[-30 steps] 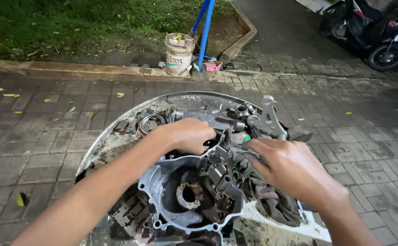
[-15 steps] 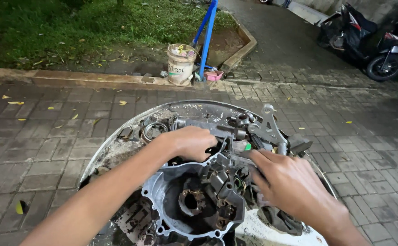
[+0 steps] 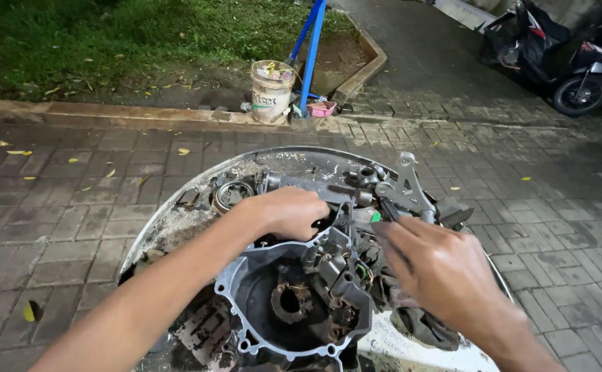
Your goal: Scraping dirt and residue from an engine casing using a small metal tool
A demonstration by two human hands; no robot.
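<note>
A grey motorcycle engine crankcase (image 3: 294, 303) lies open in a dirty round metal basin (image 3: 177, 213). My left hand (image 3: 290, 210) is curled in a fist on the upper edge of the case, gripping a part I cannot make out. My right hand (image 3: 439, 269) rests on the case's right side, its fingertips closed near a small green-tipped piece (image 3: 375, 216). A loose bearing ring (image 3: 232, 195) lies in the basin left of my left hand. A metal bracket (image 3: 407, 182) sticks up behind my hands.
The basin sits on brick paving. A kerb (image 3: 142, 117) and grass run along the back. A white bucket (image 3: 272, 89), a blue pole (image 3: 312, 48) and a small pink tub (image 3: 323, 108) stand by the kerb. A scooter (image 3: 556, 48) is parked at far right.
The view has shifted slightly up and back. My right hand has drifted a little down and right on the case; my left hand keeps its grip.
</note>
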